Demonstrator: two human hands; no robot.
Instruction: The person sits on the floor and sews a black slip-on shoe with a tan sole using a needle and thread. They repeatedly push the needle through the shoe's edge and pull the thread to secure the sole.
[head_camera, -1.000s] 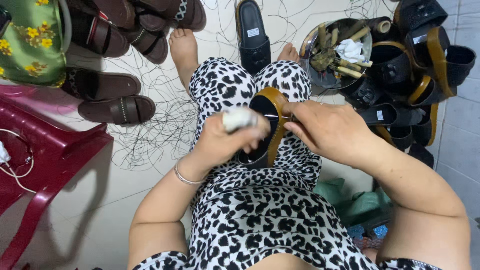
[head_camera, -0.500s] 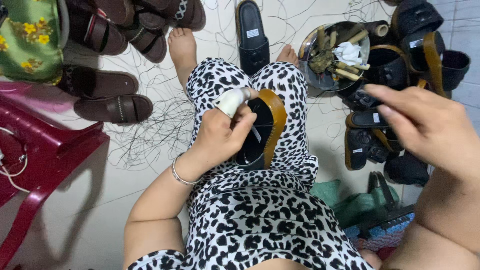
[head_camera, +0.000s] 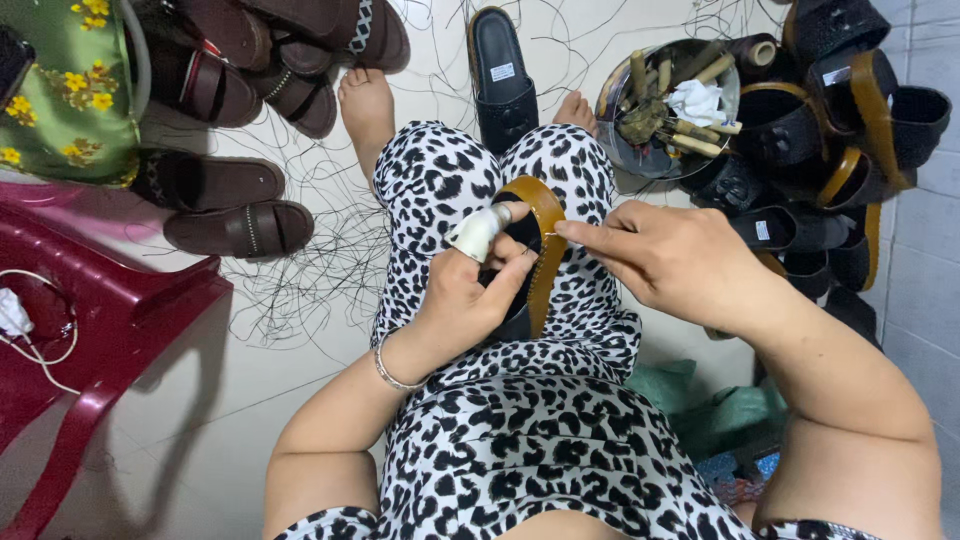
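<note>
On the person's lap, seen from the head camera, lies a black sandal with a tan strap (head_camera: 538, 250), resting across the leopard-print trousers (head_camera: 520, 440). The left hand (head_camera: 470, 290) is clenched around the sandal from its left side, gripping it steady; its thumb wears a white wrapping (head_camera: 478, 230), and a thin bangle (head_camera: 392, 368) circles the wrist. The right hand (head_camera: 675, 260) comes in from the right with its fingertips pinched together right at the tan strap's edge; whatever they pinch is too small to make out.

Beyond the knees, a single black sandal (head_camera: 503, 75) lies on the pale floor (head_camera: 260, 390) between the two bare feet. A round metal bowl (head_camera: 668, 105) holding stubby tools and a white rag sits just right of it, touching a heap of black-and-tan sandals (head_camera: 830, 150). Loose dark threads (head_camera: 320, 270) are strewn over the floor. At left are brown sandals (head_camera: 235, 205), a green flowered cloth (head_camera: 70, 90) and a red plastic stool (head_camera: 90, 330).
</note>
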